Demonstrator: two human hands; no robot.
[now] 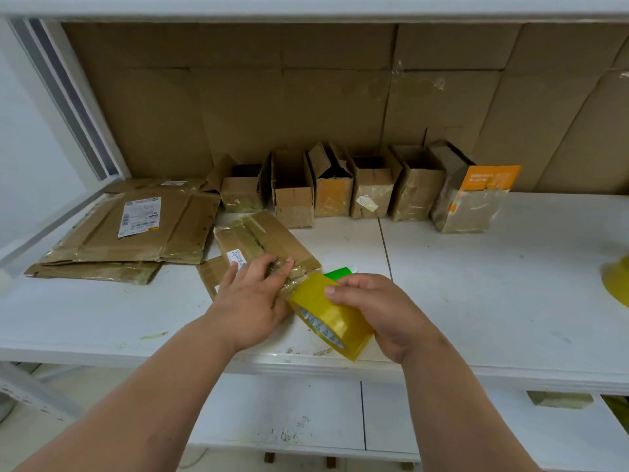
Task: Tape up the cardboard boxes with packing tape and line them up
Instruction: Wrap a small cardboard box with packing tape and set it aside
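six small brown cardboard boxes point(366, 185) lined up side by side along the back cardboard wall point(306, 97), at about 12 o'clock on the white surface point(476, 284); glossy tape visible on their lower faces, top flaps apparently open, so likely only bottoms sealed. rightmost one carries an orange printed panel point(490, 178).

seventh small brown cardboard box point(262, 243) lying apart from the row, near centre, in the middle of being taped. left hand point(250, 303) resting on its near end, fingers point(284, 269) spread and flattened, pressing clear tape down onto the cardboard. right hand point(376, 310) at about 4 o'clock of that box, fingers and thumb curled around the yellow-tinted roll of packing tape point(326, 315), a short stretch of tape running from roll to box edge. bright green object point(337, 273) half hidden behind the roll, possibly a cutter; cannot tell.

stack of flattened brown cardboard boxes point(129, 229) with a white shipping label at 10 o'clock, not yet folded or taped. part of another yellow roll point(617, 281) at the 3 o'clock edge.

judged well under way: a row of six placed; strip in hand not yet cut, this box not yet in line, flattened stack left to do.
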